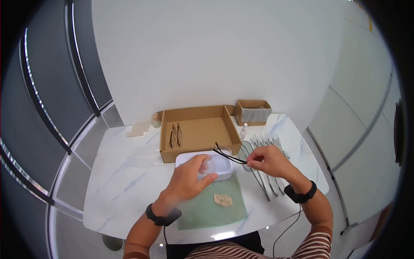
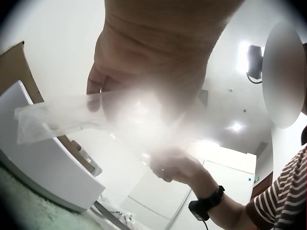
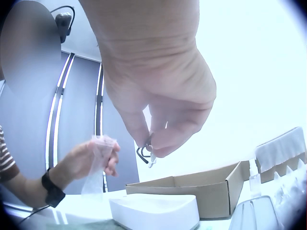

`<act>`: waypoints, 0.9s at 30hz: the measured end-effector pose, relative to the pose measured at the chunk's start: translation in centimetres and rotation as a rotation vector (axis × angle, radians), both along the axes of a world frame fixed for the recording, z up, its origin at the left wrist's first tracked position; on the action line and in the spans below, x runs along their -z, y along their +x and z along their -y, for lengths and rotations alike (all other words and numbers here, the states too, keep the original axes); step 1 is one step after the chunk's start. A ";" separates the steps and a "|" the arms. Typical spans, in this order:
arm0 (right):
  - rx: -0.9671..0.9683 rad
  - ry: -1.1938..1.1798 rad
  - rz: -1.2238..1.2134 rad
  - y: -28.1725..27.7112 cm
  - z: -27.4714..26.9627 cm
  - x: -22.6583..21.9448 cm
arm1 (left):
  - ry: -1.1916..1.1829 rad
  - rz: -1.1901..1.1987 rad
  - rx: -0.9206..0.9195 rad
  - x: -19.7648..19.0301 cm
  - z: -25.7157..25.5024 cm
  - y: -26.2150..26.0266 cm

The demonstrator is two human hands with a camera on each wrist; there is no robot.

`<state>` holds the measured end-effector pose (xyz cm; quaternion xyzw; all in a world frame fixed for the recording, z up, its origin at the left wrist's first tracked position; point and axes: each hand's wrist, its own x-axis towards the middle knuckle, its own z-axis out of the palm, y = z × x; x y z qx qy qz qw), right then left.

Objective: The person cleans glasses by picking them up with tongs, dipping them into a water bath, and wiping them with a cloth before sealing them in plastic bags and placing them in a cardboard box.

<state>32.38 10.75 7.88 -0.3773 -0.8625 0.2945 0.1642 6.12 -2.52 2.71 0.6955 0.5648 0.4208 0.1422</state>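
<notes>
My left hand (image 1: 186,178) holds a clear plastic bag (image 3: 97,165), which hangs down from its fingers in the right wrist view. In the left wrist view the bag (image 2: 60,117) stretches out to the left, hazy with glare. Higher and to the right, my right hand (image 1: 271,160) pinches a pair of eyeglasses by the folded dark temples (image 1: 230,158). The glasses point left over a white basin (image 1: 224,176). Below both hands lies a green cloth (image 1: 202,218) with a crumpled beige cloth (image 1: 223,199) on it.
Behind the basin stands an open cardboard box (image 1: 202,127) with eyeglasses (image 1: 174,136) inside. A smaller cardboard box (image 1: 253,121) and a spray bottle (image 1: 243,131) are at the back right. Several bagged items (image 1: 271,143) lie at right; a glass jar (image 1: 155,121) stands back left.
</notes>
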 end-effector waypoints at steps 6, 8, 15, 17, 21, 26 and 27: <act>-0.084 -0.166 -0.127 6.2 3.9 0.2 | 0.013 -0.236 0.046 2.1 1.4 1.5; -0.060 -0.276 -0.129 6.9 4.3 0.8 | -0.014 -0.304 0.049 2.7 1.4 1.9; -0.110 -0.491 -0.069 7.7 4.0 3.7 | 0.030 -0.416 0.081 4.8 1.2 3.3; -0.120 -0.498 -0.055 7.8 3.9 4.4 | 0.022 -0.420 0.086 5.4 1.3 3.6; -0.190 -0.446 -0.010 7.6 3.7 4.8 | 0.010 -0.411 0.135 6.1 1.3 4.1; -0.214 -0.447 0.021 6.2 3.8 5.8 | -0.094 -0.415 0.181 6.7 1.4 4.9; -0.242 -0.401 -0.001 5.8 3.8 6.5 | -0.091 -0.400 0.175 7.0 1.4 5.0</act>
